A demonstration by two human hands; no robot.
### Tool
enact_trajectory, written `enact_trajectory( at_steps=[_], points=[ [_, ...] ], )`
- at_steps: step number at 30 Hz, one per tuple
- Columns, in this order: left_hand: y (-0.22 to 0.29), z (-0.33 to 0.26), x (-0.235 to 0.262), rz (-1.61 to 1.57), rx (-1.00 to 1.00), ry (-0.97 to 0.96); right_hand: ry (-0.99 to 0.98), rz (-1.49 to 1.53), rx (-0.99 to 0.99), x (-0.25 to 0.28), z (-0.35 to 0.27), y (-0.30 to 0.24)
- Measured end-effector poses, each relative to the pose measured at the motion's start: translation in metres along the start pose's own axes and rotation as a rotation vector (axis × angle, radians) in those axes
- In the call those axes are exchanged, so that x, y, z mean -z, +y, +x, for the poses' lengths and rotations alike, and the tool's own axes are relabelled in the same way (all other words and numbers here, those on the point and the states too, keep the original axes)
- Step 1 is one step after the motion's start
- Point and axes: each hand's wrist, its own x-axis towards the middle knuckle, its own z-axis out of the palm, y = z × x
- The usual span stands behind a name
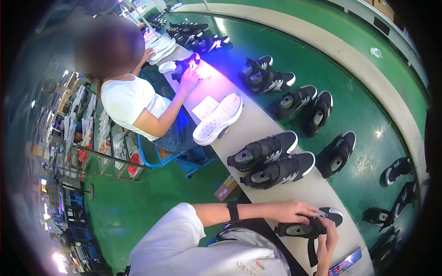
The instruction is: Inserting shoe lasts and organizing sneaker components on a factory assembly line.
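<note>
Left hand (pixel 294 212) grips the top of the black fabric sneaker with white sole (pixel 307 225), lying on the pale tabletop (pixel 258 129) between both hands. Right hand (pixel 328 241) pinches its dangling black strap (pixel 312 254). Best to keep the shoe braced, strap taut. Finished pair (pixel 271 161) sits beyond the left hand.

Bright, violet lamp glare, fisheye-warped dark rim
</note>
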Motion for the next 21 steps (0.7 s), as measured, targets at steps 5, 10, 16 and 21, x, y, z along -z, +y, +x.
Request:
enact_trajectory(
  at_steps=[5, 10, 16, 21],
  points=[
    [-0.004, 0.008, 0.000, 0.338, -0.082, 0.171, -0.086, -0.067, 0.075, 0.001, 0.002, 0.003],
    [0.024, 0.013, 0.020, 0.491, -0.085, 0.210, -0.270, -0.114, 0.039, 0.016, 0.021, -0.004],
    [0.093, -0.053, -0.047, 0.427, -0.117, 0.396, -0.467, -0.248, 0.085, 0.037, 0.030, -0.011],
    [0.073, -0.061, -0.038, 0.277, -0.037, 0.109, -0.398, -0.304, -0.028, 0.024, 0.037, -0.014]
  ],
)
